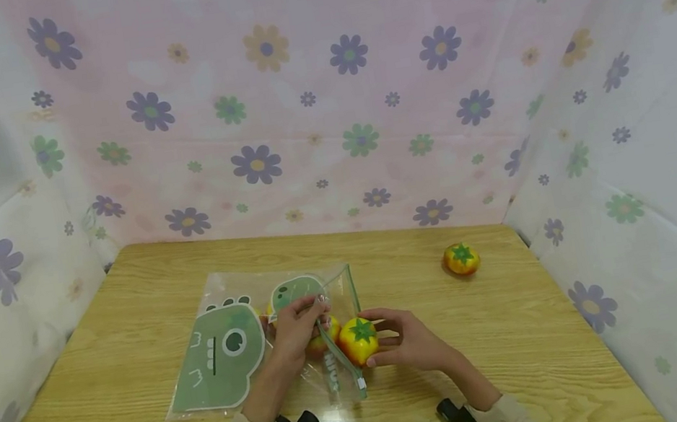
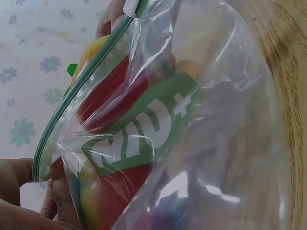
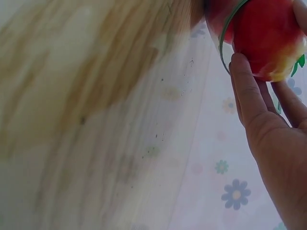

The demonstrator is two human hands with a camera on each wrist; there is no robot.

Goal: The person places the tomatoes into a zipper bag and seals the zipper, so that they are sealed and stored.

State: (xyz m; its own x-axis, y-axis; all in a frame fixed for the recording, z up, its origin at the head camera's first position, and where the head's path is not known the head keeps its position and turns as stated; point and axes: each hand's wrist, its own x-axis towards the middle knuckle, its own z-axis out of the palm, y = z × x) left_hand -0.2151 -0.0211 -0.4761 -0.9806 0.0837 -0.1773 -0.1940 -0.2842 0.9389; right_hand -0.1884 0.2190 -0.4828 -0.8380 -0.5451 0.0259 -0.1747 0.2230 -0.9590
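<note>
A clear zip bag with a green cartoon print and a green zip edge lies on the table, its mouth toward the right. My left hand pinches the edge of that mouth, and in the left wrist view its fingers grip the green zip strip. My right hand holds a toy tomato, yellow and red with a green leaf top, right at the mouth. Another red-yellow fruit shows through the plastic inside the bag. In the right wrist view the held tomato looks mostly red.
A second loose toy tomato sits at the back right of the wooden table. Flower-printed cloth hangs behind the table and along both sides.
</note>
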